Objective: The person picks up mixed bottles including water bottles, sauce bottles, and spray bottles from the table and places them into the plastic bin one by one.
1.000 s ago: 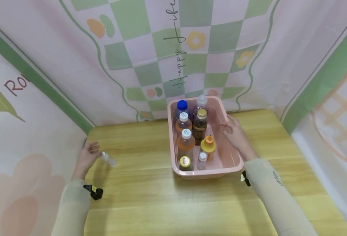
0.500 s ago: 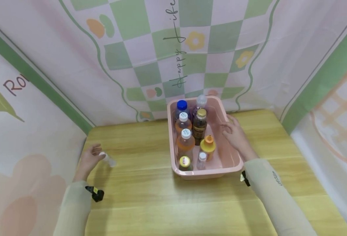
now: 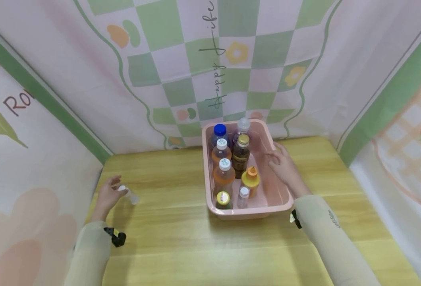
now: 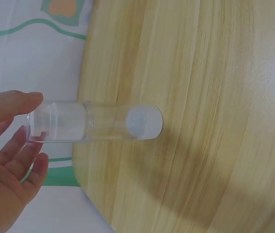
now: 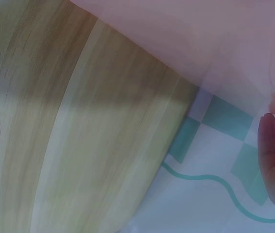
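Observation:
At the left of the table my left hand [image 3: 108, 195] pinches the top end of a small clear plastic bottle [image 4: 107, 122]. In the left wrist view the thumb lies on one side of the bottle's clear top and the fingers on the other. The white end points toward the table; I cannot tell whether it touches the wood. My right hand [image 3: 283, 167] lies over the right rim of a pink plastic tub [image 3: 248, 212], fingers loosely bent. Some fingers hang inside the rim, others outside. The right wrist view shows only some of the fingers [image 5: 269, 145], beside the tub's wall.
Several bottles fill the tub's left and middle: a blue-capped one [image 3: 220, 130], white-capped orange drinks [image 3: 223, 174], a dark gold-capped bottle [image 3: 240, 157], an orange-yellow squeeze bottle [image 3: 250, 180] and a small clear one [image 3: 243, 197]. Printed cloth [image 3: 182, 75] hangs behind the table.
My left hand has moved slightly down and closer round the small bottle's top. My right hand stays at the tub's rim. The head view has shifted a little.

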A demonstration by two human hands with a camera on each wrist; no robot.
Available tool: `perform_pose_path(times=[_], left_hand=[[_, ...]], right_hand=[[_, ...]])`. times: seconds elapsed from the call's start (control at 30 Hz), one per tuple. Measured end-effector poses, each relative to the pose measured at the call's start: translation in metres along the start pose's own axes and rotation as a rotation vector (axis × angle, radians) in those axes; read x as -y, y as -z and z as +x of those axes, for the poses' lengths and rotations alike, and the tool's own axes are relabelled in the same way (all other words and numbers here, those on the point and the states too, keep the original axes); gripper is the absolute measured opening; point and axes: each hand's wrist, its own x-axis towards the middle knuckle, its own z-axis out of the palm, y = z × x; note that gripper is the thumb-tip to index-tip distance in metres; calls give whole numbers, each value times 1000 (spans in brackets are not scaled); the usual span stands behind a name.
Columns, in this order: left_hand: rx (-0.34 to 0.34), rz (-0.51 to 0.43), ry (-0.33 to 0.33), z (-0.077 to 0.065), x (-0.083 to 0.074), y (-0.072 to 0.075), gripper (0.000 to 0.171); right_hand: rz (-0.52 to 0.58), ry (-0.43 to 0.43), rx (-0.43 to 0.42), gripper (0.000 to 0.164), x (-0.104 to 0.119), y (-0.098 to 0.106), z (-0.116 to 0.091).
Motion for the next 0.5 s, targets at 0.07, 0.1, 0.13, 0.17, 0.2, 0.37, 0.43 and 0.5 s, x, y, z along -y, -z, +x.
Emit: perform_pose_path(times=[0.07, 0.1, 0.13, 0.17, 0.2, 0.37, 0.43, 0.5], left_hand=[[-13, -2, 1, 0, 0, 0, 66], [-19, -4, 3, 0, 0, 0, 66], [-25, -9, 3, 0, -1, -1, 66], [-31, -11, 4, 0, -1, -1, 66], [-37, -14, 5, 0, -1, -1, 67], [-71, -35, 1, 0, -5, -1, 67], [-87, -50, -10, 0, -8, -2, 68], [-97, -68, -22, 1, -13, -3, 68]], right_hand=[[4, 0, 0, 39, 1, 0, 0], [6, 1, 0, 39, 0, 0, 0], [8, 1, -1, 39, 1, 0, 0], [11, 1, 0, 39, 1, 0, 0], [12, 1, 0, 38, 1, 0, 0], [7, 3, 2, 38, 2, 0, 0], [8, 6, -1, 38, 2, 0, 0], [12, 7, -2, 38, 1, 0, 0]])
